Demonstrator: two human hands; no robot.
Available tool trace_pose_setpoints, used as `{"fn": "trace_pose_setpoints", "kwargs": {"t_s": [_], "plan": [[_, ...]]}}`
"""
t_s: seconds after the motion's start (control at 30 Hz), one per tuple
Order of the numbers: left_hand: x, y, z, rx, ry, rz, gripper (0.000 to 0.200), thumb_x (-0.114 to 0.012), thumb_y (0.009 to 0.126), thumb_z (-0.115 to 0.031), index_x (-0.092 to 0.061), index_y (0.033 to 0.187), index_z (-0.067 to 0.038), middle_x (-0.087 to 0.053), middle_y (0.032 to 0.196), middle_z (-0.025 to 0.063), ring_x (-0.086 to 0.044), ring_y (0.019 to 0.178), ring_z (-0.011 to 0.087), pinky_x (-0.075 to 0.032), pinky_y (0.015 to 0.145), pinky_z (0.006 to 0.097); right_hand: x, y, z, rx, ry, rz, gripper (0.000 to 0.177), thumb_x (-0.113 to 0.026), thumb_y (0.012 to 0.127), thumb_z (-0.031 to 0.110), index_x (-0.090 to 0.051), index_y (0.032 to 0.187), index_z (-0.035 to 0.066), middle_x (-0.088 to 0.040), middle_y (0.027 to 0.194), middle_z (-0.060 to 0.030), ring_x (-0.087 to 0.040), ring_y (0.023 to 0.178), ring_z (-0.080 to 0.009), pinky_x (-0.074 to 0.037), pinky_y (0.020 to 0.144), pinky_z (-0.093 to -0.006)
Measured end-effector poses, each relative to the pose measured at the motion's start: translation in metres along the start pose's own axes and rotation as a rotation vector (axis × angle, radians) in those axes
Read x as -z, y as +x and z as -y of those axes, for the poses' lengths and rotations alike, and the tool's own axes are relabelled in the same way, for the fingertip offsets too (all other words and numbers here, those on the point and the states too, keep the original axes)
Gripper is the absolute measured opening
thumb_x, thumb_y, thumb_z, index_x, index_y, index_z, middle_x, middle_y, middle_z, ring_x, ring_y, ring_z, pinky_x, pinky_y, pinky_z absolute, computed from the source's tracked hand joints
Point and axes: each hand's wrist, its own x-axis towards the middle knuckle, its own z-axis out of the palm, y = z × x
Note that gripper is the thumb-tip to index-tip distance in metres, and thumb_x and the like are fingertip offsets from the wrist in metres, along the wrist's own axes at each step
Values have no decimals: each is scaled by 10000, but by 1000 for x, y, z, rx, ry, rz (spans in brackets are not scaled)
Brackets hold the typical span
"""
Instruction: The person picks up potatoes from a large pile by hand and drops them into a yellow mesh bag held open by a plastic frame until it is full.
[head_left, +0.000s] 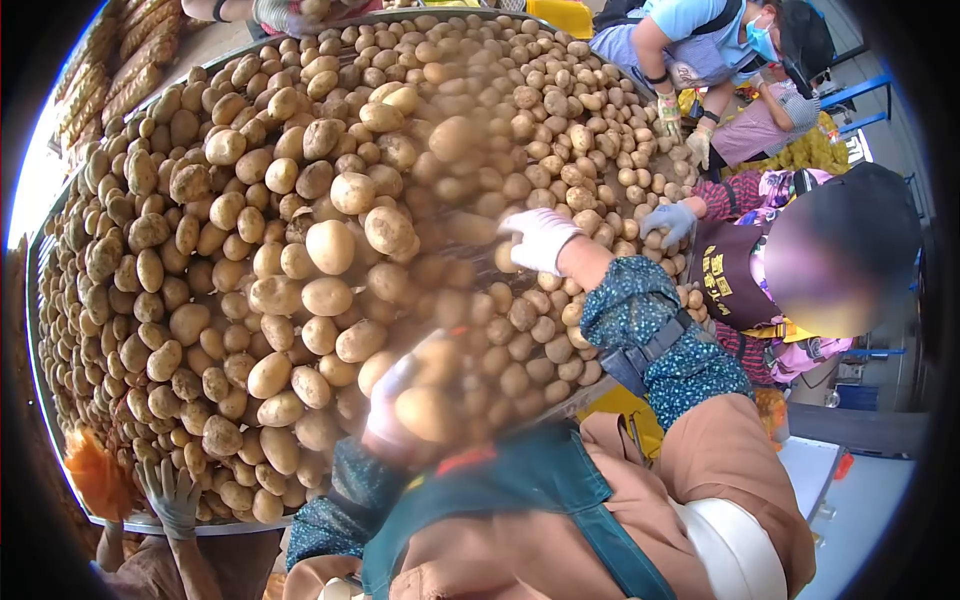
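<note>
Potatoes [330, 247] cover a wide table in a thick layer. My left hand [395, 400], in a pale glove, is near the table's lower edge beside a large potato [426, 412]; motion blur smears its fingers. My right hand [542, 240], in a white glove, is over the middle of the pile, its fingers pointing left among smaller potatoes [522, 314]. Blur hides its fingertips and whatever may be between them.
Co-workers' gloved hands [668, 222] reach over the right edge; another gloved hand [172, 497] is at the lower left by an orange net bag [98, 475]. More gloved hands are at the top. A yellow crate [625, 412] stands beside the table.
</note>
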Motion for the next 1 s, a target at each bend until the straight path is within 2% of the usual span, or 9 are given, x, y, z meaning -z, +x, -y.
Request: {"fn": "trace_pose_setpoints", "kwargs": {"t_s": [0.17,0.3,0.43,0.53,0.67,0.8,0.83,0.9,1.0], "plan": [[-4,10,3,-5,-108,-31,625,-662,869,-486,-499,1348,-119,-577,1204,141,-604,1001,314,-550,805,460,-39,59,1,70,-76,-104,612,-611,853,233,-456,1425,79,-498,1439,-145,-559,1242,-311,-449,1056,-399],[-13,12,4,28,-141,-103,595,-625,900,-505,-516,1322,-99,-585,1142,134,-598,980,322,-549,797,473,-50,103,27,-239,-157,-38,465,-631,865,160,-579,1320,81,-533,1382,-122,-559,1259,-296,-496,987,-493],[-2,19,5,-14,-265,-28,578,-566,936,-536,-528,1303,-91,-586,1088,152,-590,967,336,-550,785,486,-55,92,7,-117,-103,-167,461,-670,851,185,-591,1301,124,-548,1361,-102,-536,1283,-290,-496,989,-470],[-8,18,1,-33,-343,-96,550,-537,953,-543,-548,1266,-90,-596,1037,156,-594,937,341,-557,766,478,-54,37,-16,0,847,-235,590,-823,767,126,-579,1301,75,-633,1243,-93,-608,1146,-193,-498,985,-356],[-25,25,3,-65,-210,-138,536,-586,932,-538,-581,1207,-78,-641,1041,143,-634,924,331,-561,799,485,-60,-47,-30,327,1809,131,606,-791,767,74,-560,1324,22,-682,1116,-99,-663,971,-184,-568,805,-293],[-53,35,16,-166,-46,-279,512,-572,939,-543,-576,1228,-120,-632,1152,150,-629,1040,338,-539,908,494,-91,-97,-40,377,2064,301,687,-777,753,95,-492,1371,3,-630,1208,-137,-653,1014,-235,-571,831,-330],[-63,32,22,-13,-123,-25,519,-565,942,-544,-564,1250,-126,-629,1180,148,-624,1067,331,-528,935,494,-101,-106,-45,384,2144,372,698,-775,752,97,-481,1379,7,-619,1228,-140,-647,1035,-250,-571,850,-344],[-64,35,33,32,-156,-56,529,-536,959,-542,-532,1306,-143,-615,1248,147,-606,1132,319,-494,993,505,-114,-125,-46,412,2256,402,682,-798,803,224,-476,1374,34,-585,1279,-144,-606,1127,-299,-556,929,-416],[-90,54,72,-170,231,-446,601,-464,925,-648,-569,1212,-130,-626,1164,129,-592,1059,320,-462,961,553,-131,-157,-47,375,2411,302,632,-732,856,411,-507,1332,61,-616,1199,-121,-645,1001,-247,-574,768,-372]]}}
